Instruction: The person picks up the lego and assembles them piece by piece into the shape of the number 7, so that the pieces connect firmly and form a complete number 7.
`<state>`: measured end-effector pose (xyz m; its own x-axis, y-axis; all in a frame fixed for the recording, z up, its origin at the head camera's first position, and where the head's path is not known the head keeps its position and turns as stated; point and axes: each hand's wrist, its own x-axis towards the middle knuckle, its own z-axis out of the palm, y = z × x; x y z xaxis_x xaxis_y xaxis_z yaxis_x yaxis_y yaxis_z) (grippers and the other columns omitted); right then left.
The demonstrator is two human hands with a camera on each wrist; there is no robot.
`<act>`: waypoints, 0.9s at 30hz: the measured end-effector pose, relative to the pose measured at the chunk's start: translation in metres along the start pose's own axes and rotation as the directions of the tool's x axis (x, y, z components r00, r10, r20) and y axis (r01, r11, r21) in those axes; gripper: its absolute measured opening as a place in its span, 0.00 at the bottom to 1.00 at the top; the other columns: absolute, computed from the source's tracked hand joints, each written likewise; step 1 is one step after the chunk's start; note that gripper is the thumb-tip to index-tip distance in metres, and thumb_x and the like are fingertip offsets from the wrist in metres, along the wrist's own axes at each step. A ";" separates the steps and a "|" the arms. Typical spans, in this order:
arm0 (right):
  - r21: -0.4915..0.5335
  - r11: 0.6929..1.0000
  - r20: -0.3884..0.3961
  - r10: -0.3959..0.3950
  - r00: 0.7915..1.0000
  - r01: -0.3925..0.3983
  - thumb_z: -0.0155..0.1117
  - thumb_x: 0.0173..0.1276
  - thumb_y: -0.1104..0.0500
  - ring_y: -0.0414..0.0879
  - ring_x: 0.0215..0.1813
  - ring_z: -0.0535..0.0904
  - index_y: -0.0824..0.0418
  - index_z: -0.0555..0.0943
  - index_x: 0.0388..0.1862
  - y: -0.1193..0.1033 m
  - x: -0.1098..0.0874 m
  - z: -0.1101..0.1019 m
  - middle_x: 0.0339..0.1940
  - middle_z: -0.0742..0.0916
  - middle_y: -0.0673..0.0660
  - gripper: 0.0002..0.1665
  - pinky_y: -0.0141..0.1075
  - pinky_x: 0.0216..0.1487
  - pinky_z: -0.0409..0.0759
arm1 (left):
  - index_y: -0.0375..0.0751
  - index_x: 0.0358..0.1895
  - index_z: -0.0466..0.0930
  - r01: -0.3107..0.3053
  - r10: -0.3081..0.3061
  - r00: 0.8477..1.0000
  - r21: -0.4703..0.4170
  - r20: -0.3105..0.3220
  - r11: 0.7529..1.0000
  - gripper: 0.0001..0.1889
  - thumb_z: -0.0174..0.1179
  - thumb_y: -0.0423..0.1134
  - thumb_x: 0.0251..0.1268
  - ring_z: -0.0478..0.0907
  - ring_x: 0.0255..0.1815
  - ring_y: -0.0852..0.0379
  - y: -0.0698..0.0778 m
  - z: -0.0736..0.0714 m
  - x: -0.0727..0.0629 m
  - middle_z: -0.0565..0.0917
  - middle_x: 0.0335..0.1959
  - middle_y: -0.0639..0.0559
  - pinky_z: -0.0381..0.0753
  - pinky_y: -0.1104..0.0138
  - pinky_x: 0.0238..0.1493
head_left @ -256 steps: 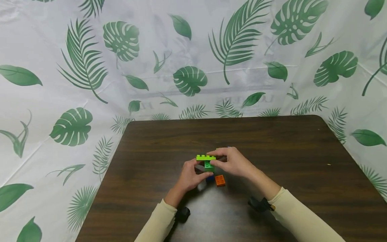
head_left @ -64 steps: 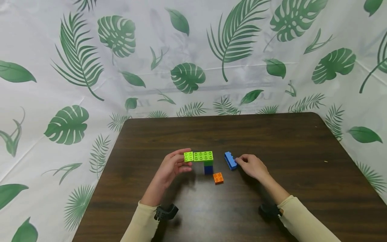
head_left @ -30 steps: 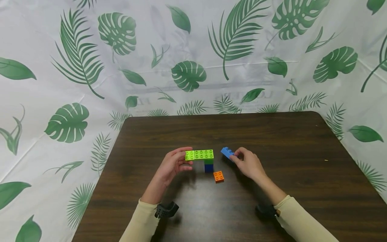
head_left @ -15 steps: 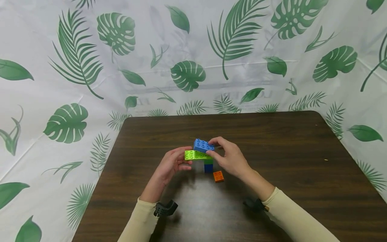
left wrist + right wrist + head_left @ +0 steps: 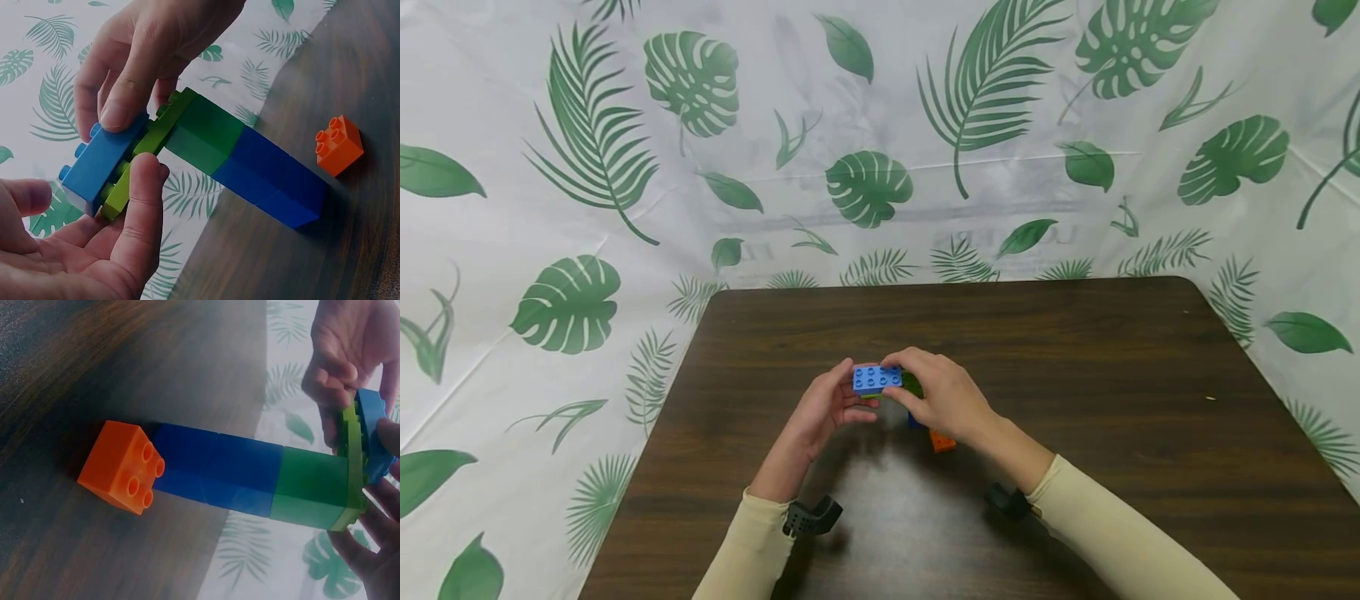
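My right hand (image 5: 951, 404) pinches a light blue toy building brick (image 5: 872, 380) between thumb and fingers. The brick lies over the left part of a lime row (image 5: 164, 128), slightly tilted, with a narrow gap to the studs in the left wrist view. That row sticks out leftward from a tower, a green brick (image 5: 206, 134) on dark blue bricks (image 5: 269, 178). My left hand (image 5: 816, 417) is beneath the row's overhanging end, fingers touching it from below, thumb held away. In the head view my right hand hides much of the tower.
An orange brick (image 5: 942, 442) stands on the dark wooden table (image 5: 1075, 350), close to the tower's foot. A leaf-patterned sheet (image 5: 805, 192) hangs behind the table. Dark devices (image 5: 812, 517) are strapped to both wrists.
My right hand has picked the light blue brick off the table, right of the tower, and carried it left over the lime row. My left hand has stayed under the row's end.
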<state>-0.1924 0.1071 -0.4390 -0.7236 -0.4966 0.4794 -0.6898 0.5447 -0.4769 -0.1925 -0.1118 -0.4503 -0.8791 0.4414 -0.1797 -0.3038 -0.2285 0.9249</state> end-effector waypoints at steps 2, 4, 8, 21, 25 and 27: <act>0.017 1.000 0.007 0.024 1.000 -0.024 0.70 0.66 0.52 0.41 0.42 0.80 0.55 0.78 0.55 0.000 -0.001 -0.001 0.49 0.84 0.48 0.21 0.36 0.44 0.81 | 0.26 0.66 0.68 0.003 -0.003 1.000 0.005 0.004 1.000 0.31 0.42 0.54 0.79 0.80 0.40 0.48 0.000 0.000 0.001 0.85 0.42 0.46 0.85 0.62 0.41; 0.040 0.998 0.014 0.053 0.998 -0.054 0.69 0.66 0.51 0.43 0.41 0.80 0.55 0.78 0.56 -0.001 -0.001 -0.001 0.49 0.84 0.48 0.21 0.38 0.43 0.81 | 0.26 0.66 0.68 0.002 -0.002 1.000 0.011 0.004 1.000 0.30 0.43 0.53 0.79 0.81 0.40 0.48 0.000 0.000 0.001 0.84 0.42 0.46 0.85 0.62 0.41; 0.131 0.976 0.024 0.171 0.985 -0.173 0.67 0.68 0.47 0.45 0.42 0.81 0.54 0.79 0.56 -0.002 0.000 -0.001 0.49 0.85 0.48 0.21 0.41 0.45 0.81 | 0.26 0.64 0.70 -0.003 0.003 1.000 0.012 -0.010 1.000 0.28 0.48 0.50 0.78 0.81 0.39 0.48 -0.001 0.001 0.002 0.84 0.41 0.46 0.85 0.63 0.40; 0.403 0.726 0.303 0.468 0.830 -0.557 0.50 0.77 0.42 0.51 0.47 0.75 0.60 0.81 0.54 0.010 0.010 0.000 0.43 0.84 0.54 0.26 0.45 0.51 0.73 | 0.26 0.64 0.71 -0.006 0.008 0.999 0.043 -0.031 0.999 0.26 0.52 0.47 0.76 0.81 0.41 0.45 -0.001 0.004 0.002 0.83 0.42 0.45 0.85 0.62 0.40; 0.452 0.702 0.307 0.456 0.835 -0.550 0.50 0.78 0.43 0.51 0.44 0.75 0.61 0.81 0.54 0.012 0.010 0.000 0.40 0.84 0.55 0.25 0.42 0.47 0.72 | 0.27 0.63 0.72 -0.001 0.002 0.999 0.046 -0.038 0.999 0.26 0.53 0.47 0.76 0.81 0.39 0.47 -0.001 0.005 0.003 0.83 0.41 0.45 0.85 0.63 0.40; 0.458 0.704 0.307 0.448 0.840 -0.542 0.50 0.78 0.44 0.51 0.43 0.75 0.62 0.81 0.54 0.012 0.010 0.001 0.40 0.83 0.55 0.25 0.41 0.45 0.72 | 0.27 0.63 0.72 0.003 -0.001 0.999 0.040 -0.041 0.999 0.26 0.53 0.47 0.76 0.81 0.38 0.48 -0.001 0.006 0.003 0.83 0.41 0.45 0.85 0.63 0.40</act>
<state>-0.2079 0.1084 -0.4403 -0.9240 -0.3806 -0.0367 -0.1045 0.3436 -0.9333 -0.1927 -0.1053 -0.4497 -0.8930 0.4059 -0.1945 -0.2913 -0.1919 0.9372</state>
